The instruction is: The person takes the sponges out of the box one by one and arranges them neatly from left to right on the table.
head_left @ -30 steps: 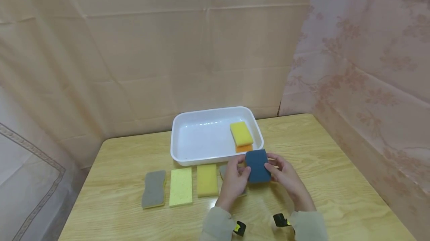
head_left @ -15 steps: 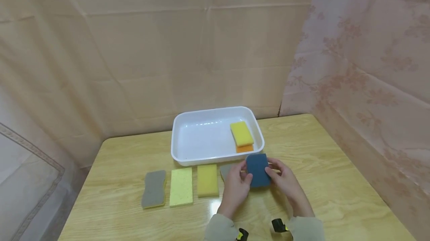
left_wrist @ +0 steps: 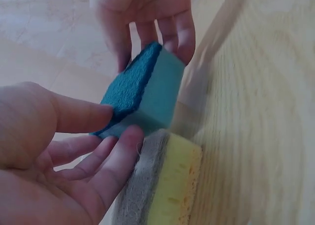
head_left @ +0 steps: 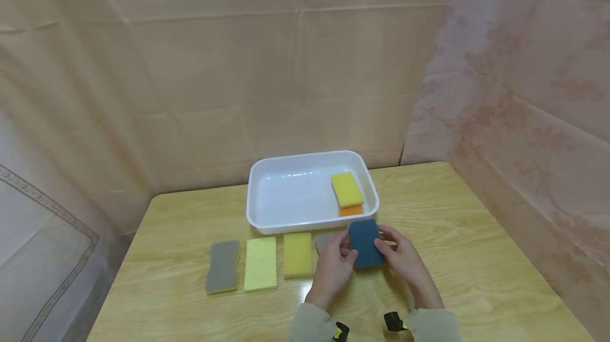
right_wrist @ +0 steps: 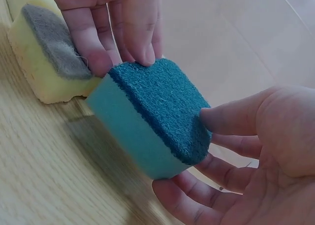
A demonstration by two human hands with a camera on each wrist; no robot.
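Note:
Between both hands is a blue sponge [head_left: 366, 244] with a dark scouring layer on top and a lighter turquoise foam body [right_wrist: 133, 129]. My left hand [head_left: 333, 262] pinches its left side, thumb on the scouring face. On the opposite side my right hand [head_left: 402, 257] grips it, thumb on top and fingers along the edge and underneath. The sponge is held tilted just above the table, in front of the white tray. Beside the left fingers lies a grey-and-yellow sponge [left_wrist: 170, 180], mostly hidden by the left hand in the head view.
The white tray [head_left: 254, 194] holds a yellow sponge [head_left: 347, 189] on an orange one [head_left: 351, 210] at its right end. Left of the hands, a yellow sponge [head_left: 298, 255], a pale yellow sponge [head_left: 260, 263] and a grey-topped sponge [head_left: 223, 266] lie in a row on the wooden table [head_left: 162, 257].
Both hands have lowered the blue sponge slightly toward the front of the table, away from the tray, keeping their hold. The head view has shifted a little.

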